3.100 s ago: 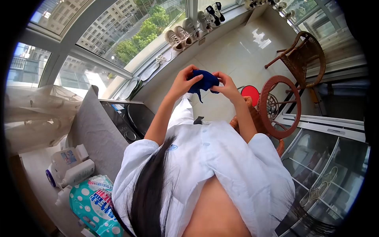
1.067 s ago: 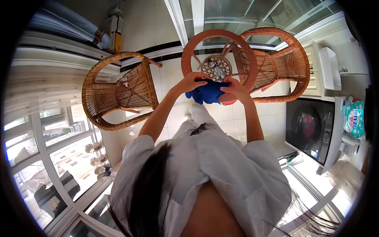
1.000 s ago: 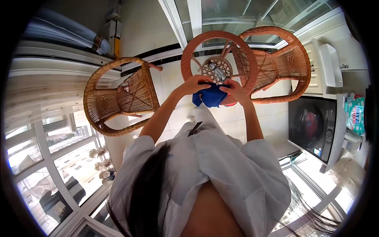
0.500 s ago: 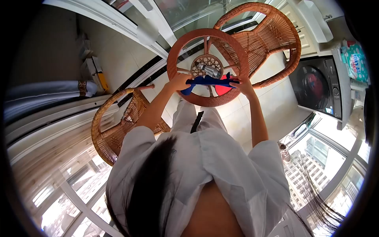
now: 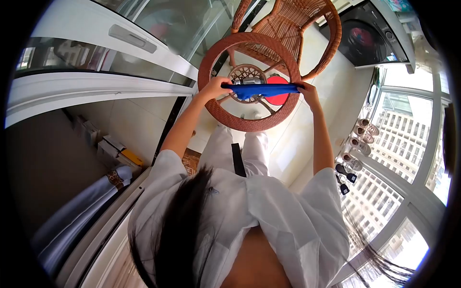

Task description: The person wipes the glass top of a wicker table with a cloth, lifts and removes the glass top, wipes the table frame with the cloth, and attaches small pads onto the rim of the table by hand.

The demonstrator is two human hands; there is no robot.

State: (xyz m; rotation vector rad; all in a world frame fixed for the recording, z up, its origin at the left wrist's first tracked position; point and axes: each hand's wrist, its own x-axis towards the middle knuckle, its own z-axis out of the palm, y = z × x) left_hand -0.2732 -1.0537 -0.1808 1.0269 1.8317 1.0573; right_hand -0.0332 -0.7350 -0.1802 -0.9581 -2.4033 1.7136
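Note:
A strip of blue cloth (image 5: 264,90) is stretched nearly level between my two hands, with its lower edge uneven on the left. My left hand (image 5: 216,89) pinches one end, and my right hand (image 5: 309,92) grips the other. Both are above the round wicker table (image 5: 250,126), close to opposite sides of its woven rim. Behind the cloth, a red disc-shaped thing (image 5: 277,100) shows above and below the strip. A silver object (image 5: 248,81) is partly covered by the cloth, so I cannot tell what it is.
Beyond the table stands a wicker chair (image 5: 283,30). A dark front-loading washing machine (image 5: 367,41) is at the upper right. Several shoes (image 5: 361,144) line the window side. To the left runs a white-framed sliding door (image 5: 129,41), with books or boxes (image 5: 115,149) on the floor.
The blue cloth, folded and bunched before, is now pulled out longer and flatter. My hands have moved apart. The view has turned, bringing the shoes in and moving the left chair mostly out.

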